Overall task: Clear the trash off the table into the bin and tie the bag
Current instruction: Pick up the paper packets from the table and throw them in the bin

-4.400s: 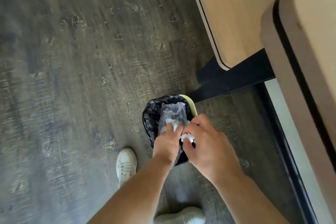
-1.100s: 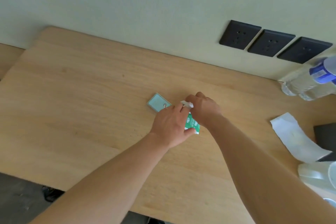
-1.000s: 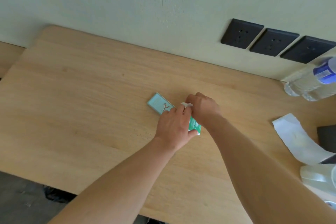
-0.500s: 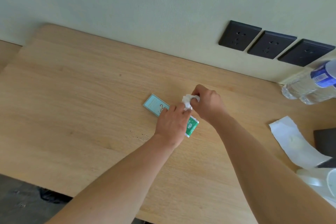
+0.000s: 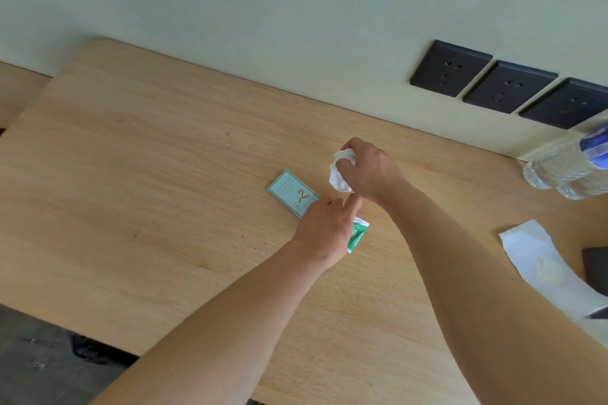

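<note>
On the wooden table [image 5: 158, 194], my right hand [image 5: 370, 168] grips a crumpled white tissue [image 5: 340, 173], raised a little above the surface. My left hand [image 5: 325, 227] lies over a green sachet [image 5: 358, 236], whose right end sticks out from under the palm; whether the fingers pinch it is hidden. A pale blue card packet [image 5: 291, 191] lies flat just left of the left fingertips. A dark bit of the bin bag [image 5: 95, 350] shows on the floor below the table's front edge.
A white paper sheet [image 5: 539, 260] lies at the right, beside a dark object [image 5: 597, 268] at the frame edge. Clear water bottles with blue labels [image 5: 572, 164] stand at the back right. Three black wall sockets [image 5: 506, 85] sit above the table. Small crumbs [image 5: 263, 246] dot the wood.
The view went from the bin on the floor up to the table. My right hand has lifted the white tissue up and back; my left hand stays on the green sachet.
</note>
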A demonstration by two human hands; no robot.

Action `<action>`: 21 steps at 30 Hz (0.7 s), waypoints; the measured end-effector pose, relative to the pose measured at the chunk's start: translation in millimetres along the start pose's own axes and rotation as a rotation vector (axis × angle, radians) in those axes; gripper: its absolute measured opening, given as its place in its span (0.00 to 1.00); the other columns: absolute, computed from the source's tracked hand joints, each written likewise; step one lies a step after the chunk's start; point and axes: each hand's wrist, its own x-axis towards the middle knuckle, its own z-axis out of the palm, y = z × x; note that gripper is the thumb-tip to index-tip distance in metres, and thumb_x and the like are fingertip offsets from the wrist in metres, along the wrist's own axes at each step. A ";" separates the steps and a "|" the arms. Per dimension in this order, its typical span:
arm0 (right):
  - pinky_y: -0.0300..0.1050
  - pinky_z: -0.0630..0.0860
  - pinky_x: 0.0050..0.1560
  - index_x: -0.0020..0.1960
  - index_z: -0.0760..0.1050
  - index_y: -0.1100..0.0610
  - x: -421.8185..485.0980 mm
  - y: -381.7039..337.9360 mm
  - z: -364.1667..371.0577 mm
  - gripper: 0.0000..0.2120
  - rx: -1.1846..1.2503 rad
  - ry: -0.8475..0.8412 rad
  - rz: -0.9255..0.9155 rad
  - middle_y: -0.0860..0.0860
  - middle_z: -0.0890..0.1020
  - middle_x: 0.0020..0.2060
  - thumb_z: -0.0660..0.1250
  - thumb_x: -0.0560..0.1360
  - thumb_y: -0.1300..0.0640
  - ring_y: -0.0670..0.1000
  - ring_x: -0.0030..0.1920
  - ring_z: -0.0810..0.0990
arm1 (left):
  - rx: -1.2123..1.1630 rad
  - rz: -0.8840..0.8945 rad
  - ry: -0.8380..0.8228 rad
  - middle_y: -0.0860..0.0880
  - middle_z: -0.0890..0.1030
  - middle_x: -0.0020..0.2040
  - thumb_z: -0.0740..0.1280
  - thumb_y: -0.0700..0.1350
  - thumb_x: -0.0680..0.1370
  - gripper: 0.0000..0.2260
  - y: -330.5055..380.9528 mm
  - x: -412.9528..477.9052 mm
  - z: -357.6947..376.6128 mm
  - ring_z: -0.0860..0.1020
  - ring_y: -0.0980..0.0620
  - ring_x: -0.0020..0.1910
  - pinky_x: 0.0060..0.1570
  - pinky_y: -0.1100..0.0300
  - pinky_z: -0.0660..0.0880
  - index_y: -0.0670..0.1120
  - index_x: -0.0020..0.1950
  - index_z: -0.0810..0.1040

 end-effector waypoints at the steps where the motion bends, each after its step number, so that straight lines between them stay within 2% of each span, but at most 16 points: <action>1: 0.45 0.69 0.41 0.60 0.75 0.56 2.1 -2.3 0.3 0.12 0.000 -0.022 0.004 0.53 0.81 0.50 0.63 0.79 0.53 0.57 0.49 0.78 | -0.097 -0.015 -0.007 0.45 0.82 0.54 0.70 0.35 0.76 0.20 -4.2 -1.4 -4.0 0.78 0.44 0.54 0.54 0.50 0.76 0.46 0.66 0.72; 3: 0.46 0.71 0.44 0.58 0.75 0.55 5.7 -5.8 0.6 0.14 0.031 -0.045 0.045 0.52 0.81 0.50 0.67 0.77 0.48 0.57 0.50 0.78 | -0.307 -0.068 -0.033 0.47 0.82 0.54 0.67 0.37 0.78 0.16 -16.0 -4.9 -17.5 0.79 0.48 0.51 0.49 0.56 0.76 0.47 0.65 0.78; 5: 0.47 0.73 0.45 0.56 0.75 0.54 7.9 -6.9 2.5 0.15 0.062 -0.041 0.097 0.53 0.81 0.49 0.67 0.76 0.46 0.57 0.50 0.79 | -0.551 -0.177 -0.080 0.51 0.82 0.49 0.65 0.37 0.80 0.13 -32.0 -11.0 -31.6 0.77 0.57 0.39 0.35 0.66 0.71 0.48 0.62 0.81; 7: 0.46 0.70 0.44 0.54 0.75 0.55 7.9 -7.6 6.4 0.14 0.023 -0.028 0.121 0.54 0.81 0.48 0.66 0.78 0.45 0.58 0.49 0.79 | -0.794 -0.308 -0.093 0.53 0.80 0.42 0.66 0.37 0.80 0.10 -48.8 -18.1 -45.1 0.73 0.59 0.33 0.27 0.71 0.66 0.49 0.55 0.82; 9: 0.46 0.68 0.46 0.58 0.75 0.58 7.1 -9.6 14.8 0.13 -0.036 -0.022 0.124 0.58 0.82 0.52 0.63 0.80 0.49 0.58 0.49 0.76 | -0.950 -0.425 -0.051 0.48 0.83 0.42 0.67 0.36 0.78 0.08 -65.8 -25.9 -56.6 0.76 0.55 0.36 0.31 0.68 0.67 0.46 0.52 0.83; 11: 0.47 0.69 0.47 0.64 0.73 0.59 3.5 -17.1 26.8 0.16 -0.090 -0.060 0.095 0.59 0.82 0.57 0.62 0.82 0.49 0.58 0.49 0.76 | -1.055 -0.489 -0.015 0.47 0.87 0.50 0.68 0.37 0.78 0.09 -79.6 -34.7 -65.9 0.80 0.57 0.42 0.38 0.64 0.70 0.46 0.54 0.84; 13: 0.48 0.73 0.47 0.67 0.71 0.57 -0.8 -28.6 45.5 0.24 -0.209 -0.149 0.036 0.57 0.82 0.59 0.66 0.81 0.41 0.59 0.52 0.80 | -1.137 -0.513 0.014 0.53 0.87 0.51 0.67 0.37 0.79 0.09 -90.7 -43.7 -70.3 0.79 0.62 0.40 0.40 0.63 0.71 0.49 0.53 0.84; 15: 0.48 0.74 0.47 0.67 0.70 0.55 -3.0 -40.3 67.3 0.34 -0.349 -0.215 0.032 0.54 0.81 0.58 0.71 0.73 0.32 0.58 0.56 0.82 | -1.205 -0.550 0.072 0.55 0.86 0.47 0.67 0.37 0.78 0.09 -100.8 -52.5 -71.5 0.77 0.61 0.38 0.42 0.60 0.70 0.51 0.49 0.84; 17: 0.48 0.74 0.46 0.65 0.70 0.55 -0.9 -49.2 81.1 0.39 -0.362 -0.222 0.077 0.53 0.80 0.55 0.74 0.68 0.29 0.57 0.54 0.83 | -1.244 -0.582 0.119 0.56 0.86 0.45 0.68 0.38 0.77 0.09 -110.2 -58.7 -71.0 0.76 0.59 0.38 0.45 0.57 0.70 0.52 0.47 0.83; 19: 0.47 0.75 0.44 0.62 0.73 0.55 3.3 -56.9 84.1 0.36 -0.368 -0.232 0.098 0.51 0.81 0.52 0.75 0.68 0.30 0.56 0.50 0.82 | -1.275 -0.599 0.148 0.57 0.85 0.44 0.68 0.38 0.78 0.09 -118.8 -63.5 -72.4 0.76 0.59 0.37 0.46 0.57 0.70 0.52 0.47 0.83; 21: 0.48 0.76 0.45 0.63 0.74 0.53 5.7 -63.5 82.4 0.28 -0.377 -0.256 0.068 0.52 0.83 0.52 0.73 0.72 0.35 0.57 0.51 0.82 | -1.305 -0.600 0.169 0.57 0.85 0.43 0.69 0.38 0.78 0.08 -126.9 -68.0 -77.6 0.75 0.58 0.37 0.47 0.56 0.70 0.52 0.47 0.82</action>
